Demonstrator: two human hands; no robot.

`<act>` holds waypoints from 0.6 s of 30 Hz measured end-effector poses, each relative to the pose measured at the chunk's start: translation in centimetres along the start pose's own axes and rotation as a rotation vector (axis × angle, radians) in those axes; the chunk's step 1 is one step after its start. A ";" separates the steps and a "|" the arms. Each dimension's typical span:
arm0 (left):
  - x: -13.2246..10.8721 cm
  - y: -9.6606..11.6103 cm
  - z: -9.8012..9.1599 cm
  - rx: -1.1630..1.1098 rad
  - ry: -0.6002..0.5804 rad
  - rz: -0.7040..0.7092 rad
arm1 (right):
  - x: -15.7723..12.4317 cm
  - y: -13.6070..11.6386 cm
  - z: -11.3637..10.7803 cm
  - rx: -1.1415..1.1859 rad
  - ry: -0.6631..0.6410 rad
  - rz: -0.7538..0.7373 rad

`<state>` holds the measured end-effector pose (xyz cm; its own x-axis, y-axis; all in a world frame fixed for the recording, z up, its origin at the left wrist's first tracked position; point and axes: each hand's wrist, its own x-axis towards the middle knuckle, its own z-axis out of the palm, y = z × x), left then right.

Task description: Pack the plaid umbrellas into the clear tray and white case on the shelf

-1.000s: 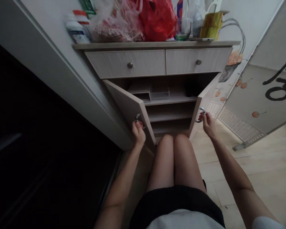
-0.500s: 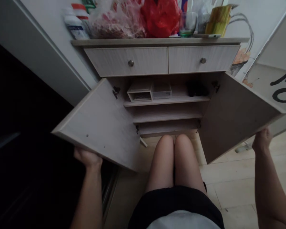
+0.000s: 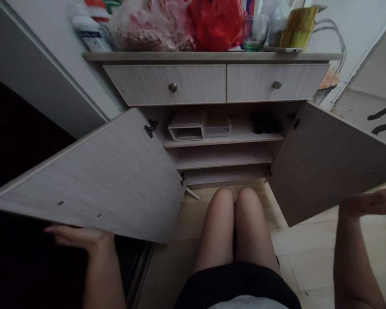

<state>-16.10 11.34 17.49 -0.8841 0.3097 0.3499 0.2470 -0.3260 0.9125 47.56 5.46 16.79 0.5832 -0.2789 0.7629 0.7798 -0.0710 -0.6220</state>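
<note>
A pale wood-grain cabinet (image 3: 227,57) stands before my knees with both doors swung wide. Along the lower edge of the left cabinet door (image 3: 109,171) lies my left hand (image 3: 80,237), palm against the edge and fingers stretched out to the left. My right hand (image 3: 368,203) touches the edge of the right cabinet door (image 3: 328,159), its fingers extended to the right and not wrapped round anything. Inside, the upper shelf (image 3: 238,138) bears a white open-fronted box (image 3: 186,128), a clear drawer box (image 3: 217,126) and a dark item (image 3: 265,123) too dim to name.
Two closed drawers (image 3: 148,86) with round knobs sit above the doors. On the top are white bottles (image 3: 91,34), a clear bag (image 3: 148,30), a red plastic bag (image 3: 217,25), a glass (image 3: 254,34) and a yellow package (image 3: 297,30). A dark gap lies left.
Both doors have swung further outward, the left one further left and the right one further right. My hands moved apart with them, and their fingers have straightened.
</note>
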 end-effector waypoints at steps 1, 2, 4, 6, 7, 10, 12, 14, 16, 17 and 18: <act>-0.4 -0.4 -0.1 0.021 0.052 0.049 | -1.4 -2.2 0.4 0.073 0.068 -0.056; -1.0 -0.9 -0.3 0.047 0.116 0.128 | -3.0 -4.4 1.1 0.160 -0.081 -0.126; -2.8 -2.0 -0.7 0.094 0.213 0.335 | -6.4 -8.8 3.7 0.291 -0.586 -0.281; -5.2 -3.3 -1.0 0.094 0.209 0.500 | -10.1 -12.9 7.7 0.384 -0.971 -0.408; -6.5 -3.9 -1.0 0.076 0.165 0.541 | -12.0 -14.8 10.1 0.417 -1.103 -0.465; -9.9 -5.4 -0.8 0.045 0.018 0.540 | -17.1 -19.6 18.0 0.309 -1.375 -0.595; -11.4 -6.2 -0.7 0.050 -0.037 0.474 | -19.8 -22.0 22.6 0.175 -1.474 -0.668; -12.2 -7.0 -1.0 0.064 -0.066 0.397 | -21.8 -23.6 26.0 0.042 -1.530 -0.727; -12.4 -7.9 -1.6 0.082 -0.095 0.348 | -22.9 -24.6 28.2 -0.061 -1.564 -0.754; -12.4 -8.5 -1.9 0.095 -0.117 0.336 | -23.3 -24.9 28.9 -0.095 -1.576 -0.757; -12.3 -9.0 -2.3 0.105 -0.142 0.328 | -23.5 -25.0 29.3 -0.115 -1.586 -0.757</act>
<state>-8.36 8.44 4.48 -0.6888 0.3274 0.6469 0.5543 -0.3373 0.7609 21.02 41.86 19.62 -0.1729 0.9552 0.2403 0.9817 0.1871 -0.0371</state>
